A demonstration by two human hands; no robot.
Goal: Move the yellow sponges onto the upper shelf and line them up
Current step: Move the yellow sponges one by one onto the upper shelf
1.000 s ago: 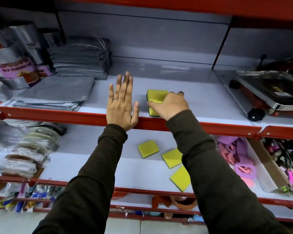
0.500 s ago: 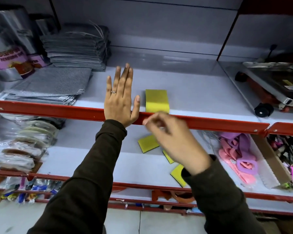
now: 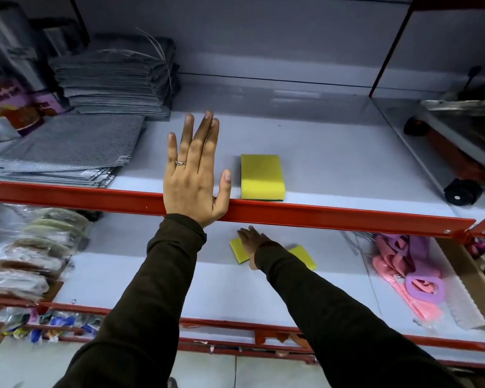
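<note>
Your right hand (image 3: 251, 238) is down on the lower shelf (image 3: 157, 278), fingers reaching over the left yellow sponge (image 3: 237, 249); whether it has closed on that sponge I cannot tell, since the fingers are half hidden under the red shelf rail (image 3: 333, 217). Your left hand (image 3: 193, 177) lies flat and spread on the front of the upper shelf (image 3: 333, 152), palm over the rail, gripping nothing.

Sponge count: one placed sponge (image 3: 261, 177) sits on the upper shelf, just right of your left thumb, near the front edge. A second lower-shelf sponge (image 3: 304, 256) shows just right of your right wrist, partly covered by the sleeve. More may be hidden under that arm; can't say.

Step in hand, as I judge it: pick up the left sponge.
- Pinch it by the two long sides, thumb opposite fingers. It's soft foam, so squeeze lightly.
- Lift clear of the rail before moving up, otherwise the sponge likely catches the red lip.
- Set it yellow face up, like the placed one, right beside it, front edges level and long sides parallel.
- Keep your left hand as the row's left stop, or move it off if it crowds the row.
- Watch your sleeve doesn't drag the other sponge.
</note>
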